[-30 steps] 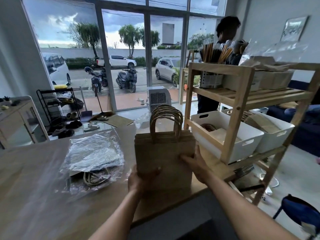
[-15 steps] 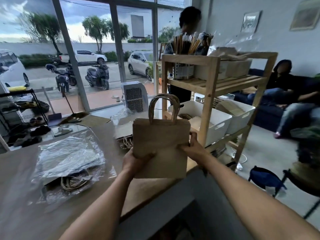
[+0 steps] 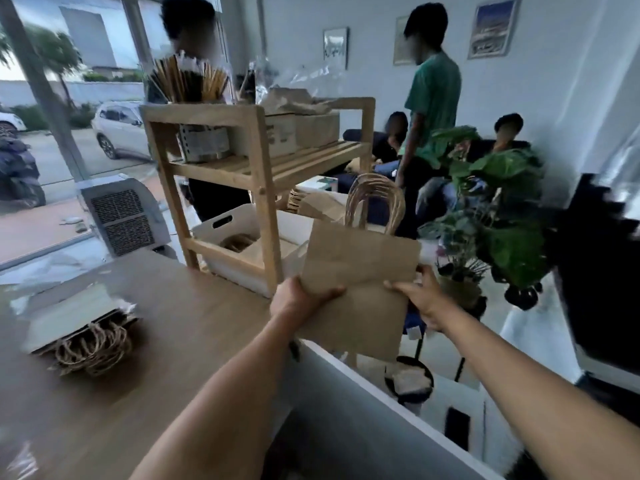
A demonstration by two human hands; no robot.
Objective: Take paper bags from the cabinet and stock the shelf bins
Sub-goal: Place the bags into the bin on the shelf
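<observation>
A stack of brown paper bags (image 3: 360,271) with twisted paper handles hangs upright in the air past the table's right edge, in front of the wooden shelf (image 3: 266,216). My left hand (image 3: 298,296) grips its lower left edge and my right hand (image 3: 420,296) grips its right side. Behind the stack, on the shelf's lower level, a white bin (image 3: 239,223) holds a few bags and handles. A second bin to its right is mostly hidden by the stack.
A plastic-wrapped bundle of paper bags (image 3: 86,330) lies on the wooden table (image 3: 194,327). Boxes and a holder of sticks fill the shelf top. A potted plant (image 3: 498,216) stands right of the shelf. One person stands behind the shelf, another (image 3: 429,109) beside it, two sit on a sofa.
Both hands have carried the bag stack off the table to the right, toward the shelf bins. My view has swung right, bringing the plant and the people into sight.
</observation>
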